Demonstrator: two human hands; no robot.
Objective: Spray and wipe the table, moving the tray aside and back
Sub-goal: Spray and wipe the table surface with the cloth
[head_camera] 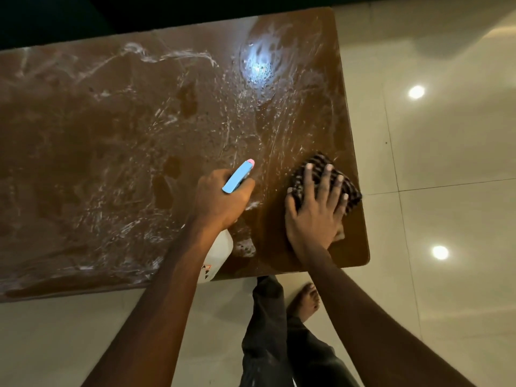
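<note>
While the right hand [317, 210] lies flat with fingers spread, pressing a dark checked cloth [326, 182] onto the near right corner of the brown table [111, 141], the left hand [223, 199] is wrapped tight around a white spray bottle [216, 255], its blue trigger head [237, 177] aimed across the foam-streaked top.

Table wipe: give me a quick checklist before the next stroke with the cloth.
1. Cloth under right hand, flat on the table: ok.
2. Spray bottle gripped in left hand, clear of the cloth: ok.
3. Foam spread on the surface to wipe: ok.
4. Tray out of the wiping path: none in view, ok.
5. Cloth close to the table's right edge: ok for now, but watch it.
6. Far left of table: cannot tell.
</note>
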